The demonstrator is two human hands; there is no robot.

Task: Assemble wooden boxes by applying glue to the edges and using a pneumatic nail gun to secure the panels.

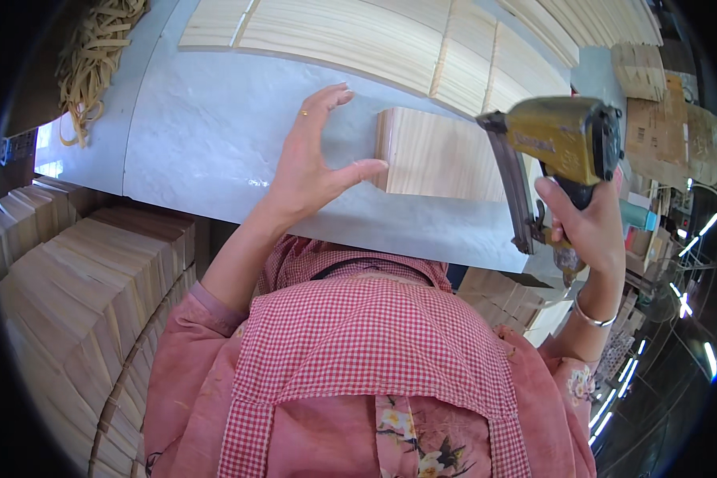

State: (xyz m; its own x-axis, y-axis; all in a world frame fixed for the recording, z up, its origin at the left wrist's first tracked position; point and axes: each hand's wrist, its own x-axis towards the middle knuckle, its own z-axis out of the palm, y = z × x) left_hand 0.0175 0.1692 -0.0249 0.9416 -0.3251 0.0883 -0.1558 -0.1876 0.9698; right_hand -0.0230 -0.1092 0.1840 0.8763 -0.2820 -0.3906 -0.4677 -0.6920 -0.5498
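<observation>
My right hand (588, 227) is wrapped round the grip of a yellow and black pneumatic nail gun (551, 143), raised at the right over the end of a wooden box (442, 155). That pale box lies on the grey marbled tabletop (207, 135), and the nail gun hides its right end. At its left end is my left hand (311, 159), fingers spread and curved. The thumb tip is at the box's near left corner; whether it presses on the wood I cannot tell. Nothing is held in this hand.
Pale grooved boards (342, 44) lie along the table's far side. More boards are stacked at the far right, near a cardboard box (657, 119). Tan strips (95, 56) hang in a bundle at the far left. Stacked wooden pieces (95, 271) stand below the table's left edge.
</observation>
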